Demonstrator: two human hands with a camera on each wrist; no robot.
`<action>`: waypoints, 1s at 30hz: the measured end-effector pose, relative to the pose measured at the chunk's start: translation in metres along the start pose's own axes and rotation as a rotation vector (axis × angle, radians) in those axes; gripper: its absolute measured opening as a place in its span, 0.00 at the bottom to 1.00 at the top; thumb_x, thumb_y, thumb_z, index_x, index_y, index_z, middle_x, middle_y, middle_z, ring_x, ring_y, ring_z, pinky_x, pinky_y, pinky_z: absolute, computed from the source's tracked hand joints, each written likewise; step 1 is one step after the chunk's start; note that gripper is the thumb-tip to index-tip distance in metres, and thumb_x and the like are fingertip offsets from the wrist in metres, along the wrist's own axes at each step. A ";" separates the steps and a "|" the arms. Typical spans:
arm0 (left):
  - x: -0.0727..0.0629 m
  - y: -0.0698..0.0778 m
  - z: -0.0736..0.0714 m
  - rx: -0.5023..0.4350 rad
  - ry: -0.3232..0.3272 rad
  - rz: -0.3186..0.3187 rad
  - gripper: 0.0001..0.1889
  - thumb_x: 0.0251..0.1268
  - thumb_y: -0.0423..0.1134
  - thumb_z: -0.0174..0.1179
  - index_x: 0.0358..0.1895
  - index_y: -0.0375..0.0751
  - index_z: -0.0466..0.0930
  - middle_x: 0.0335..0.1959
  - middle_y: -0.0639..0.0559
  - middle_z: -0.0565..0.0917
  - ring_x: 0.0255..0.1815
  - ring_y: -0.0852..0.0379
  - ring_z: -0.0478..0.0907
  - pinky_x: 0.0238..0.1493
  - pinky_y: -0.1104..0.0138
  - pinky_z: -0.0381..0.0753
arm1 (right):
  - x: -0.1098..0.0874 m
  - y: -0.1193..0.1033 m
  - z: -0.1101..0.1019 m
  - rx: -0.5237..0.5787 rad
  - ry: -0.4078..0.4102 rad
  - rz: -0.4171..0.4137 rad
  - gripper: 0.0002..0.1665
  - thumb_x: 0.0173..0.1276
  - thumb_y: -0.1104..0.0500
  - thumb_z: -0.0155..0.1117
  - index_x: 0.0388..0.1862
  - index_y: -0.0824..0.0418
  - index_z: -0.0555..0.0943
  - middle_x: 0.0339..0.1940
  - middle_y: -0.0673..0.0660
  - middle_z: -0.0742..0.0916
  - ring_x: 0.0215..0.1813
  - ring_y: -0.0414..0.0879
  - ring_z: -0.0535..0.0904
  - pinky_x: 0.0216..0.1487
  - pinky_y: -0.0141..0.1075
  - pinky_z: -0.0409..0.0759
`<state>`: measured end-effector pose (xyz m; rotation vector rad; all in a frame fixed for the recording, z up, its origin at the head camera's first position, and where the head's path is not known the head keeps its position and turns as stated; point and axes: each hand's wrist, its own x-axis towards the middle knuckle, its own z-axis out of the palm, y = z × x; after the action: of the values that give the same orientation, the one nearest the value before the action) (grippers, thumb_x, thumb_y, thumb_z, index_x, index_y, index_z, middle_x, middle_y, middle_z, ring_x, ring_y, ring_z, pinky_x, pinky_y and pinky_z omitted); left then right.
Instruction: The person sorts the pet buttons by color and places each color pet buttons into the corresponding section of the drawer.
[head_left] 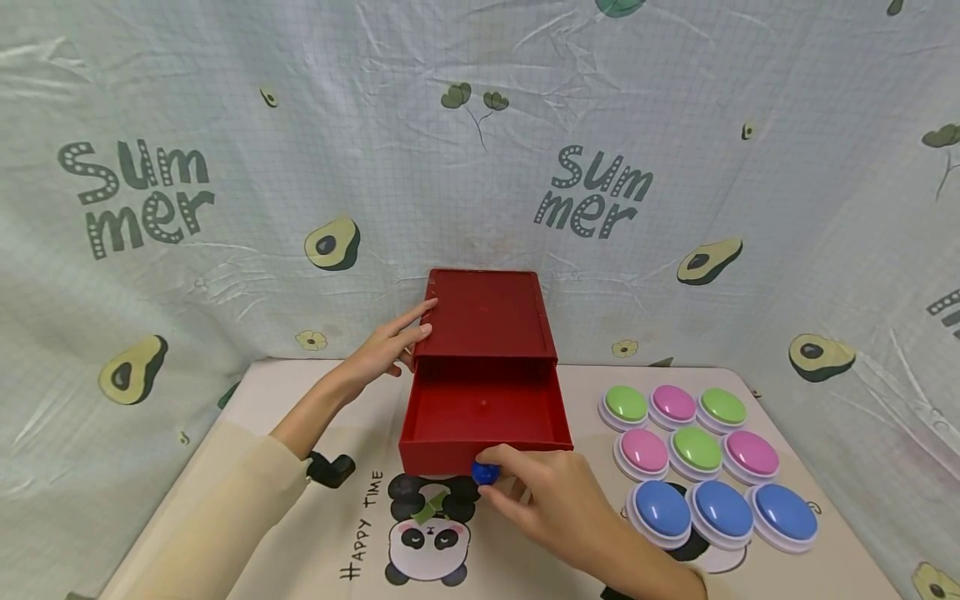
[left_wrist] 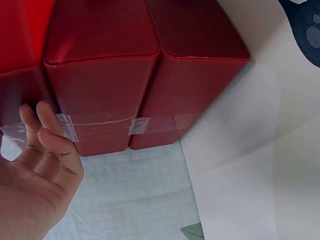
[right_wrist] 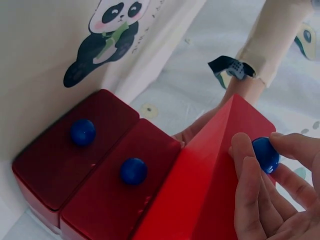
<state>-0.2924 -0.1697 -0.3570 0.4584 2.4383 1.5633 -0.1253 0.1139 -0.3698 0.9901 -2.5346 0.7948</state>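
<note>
In the head view, the glossy red box-shaped cabinet [head_left: 487, 312] stands on the pale printed surface [head_left: 300, 554], long axis running away from the person, its pulled-out red drawer [head_left: 450, 417] pointing toward them, inner floor exposed. The right hand [head_left: 558, 500] pinches the drawer's round blue knob [head_left: 484, 473]; the left hand [head_left: 378, 354], fingers loosely extended, touches the cabinet's left side. Right of the cabinet sit nine domed green, pink and blue buttons [head_left: 696, 448] on white bases.

In the left wrist view, clear tape [left_wrist: 100, 131] crosses the cabinet's side.

In the right wrist view, two closed red drawers [right_wrist: 55, 165] lie below the pulled-out one.

Head camera faces down-forward — closer wrist views share the red drawers [left_wrist: 105, 82]
</note>
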 end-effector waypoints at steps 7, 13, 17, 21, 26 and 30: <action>0.000 -0.001 0.000 -0.002 -0.006 0.004 0.31 0.81 0.59 0.46 0.82 0.73 0.53 0.46 0.45 0.83 0.40 0.44 0.81 0.36 0.63 0.72 | -0.006 -0.004 -0.002 0.028 -0.022 0.033 0.17 0.62 0.54 0.79 0.49 0.44 0.85 0.36 0.42 0.92 0.30 0.24 0.81 0.38 0.23 0.82; 0.000 -0.001 0.001 -0.002 -0.006 0.004 0.30 0.81 0.59 0.46 0.82 0.73 0.53 0.43 0.46 0.83 0.38 0.47 0.81 0.36 0.63 0.72 | -0.010 -0.008 -0.002 0.029 -0.016 0.021 0.18 0.63 0.54 0.78 0.50 0.43 0.84 0.37 0.42 0.92 0.31 0.24 0.81 0.39 0.22 0.82; 0.000 0.000 0.000 0.002 -0.004 0.001 0.31 0.81 0.59 0.46 0.82 0.72 0.53 0.43 0.46 0.83 0.37 0.50 0.81 0.36 0.63 0.72 | -0.012 -0.009 -0.002 0.032 -0.016 0.017 0.19 0.61 0.56 0.79 0.50 0.43 0.84 0.40 0.43 0.92 0.31 0.24 0.81 0.39 0.22 0.81; 0.000 0.000 0.000 0.003 -0.001 0.000 0.31 0.80 0.59 0.46 0.82 0.72 0.53 0.43 0.46 0.83 0.36 0.51 0.81 0.36 0.63 0.72 | -0.013 -0.009 -0.001 0.036 -0.023 0.018 0.19 0.61 0.56 0.79 0.50 0.43 0.84 0.41 0.43 0.92 0.31 0.24 0.81 0.39 0.22 0.81; 0.000 0.000 0.000 -0.001 0.001 0.000 0.31 0.80 0.59 0.47 0.82 0.72 0.53 0.43 0.46 0.84 0.36 0.52 0.81 0.36 0.64 0.72 | -0.015 -0.008 0.001 0.034 -0.032 0.016 0.18 0.62 0.55 0.78 0.50 0.43 0.84 0.42 0.44 0.92 0.32 0.24 0.82 0.40 0.22 0.81; 0.001 -0.001 0.001 -0.005 0.002 0.000 0.31 0.80 0.59 0.47 0.82 0.72 0.53 0.42 0.47 0.84 0.35 0.52 0.81 0.35 0.64 0.72 | -0.016 -0.008 0.002 0.029 -0.028 0.013 0.18 0.62 0.55 0.78 0.50 0.43 0.84 0.41 0.43 0.92 0.32 0.24 0.81 0.40 0.22 0.81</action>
<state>-0.2932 -0.1692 -0.3582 0.4565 2.4352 1.5711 -0.1087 0.1163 -0.3751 1.0012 -2.5628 0.8287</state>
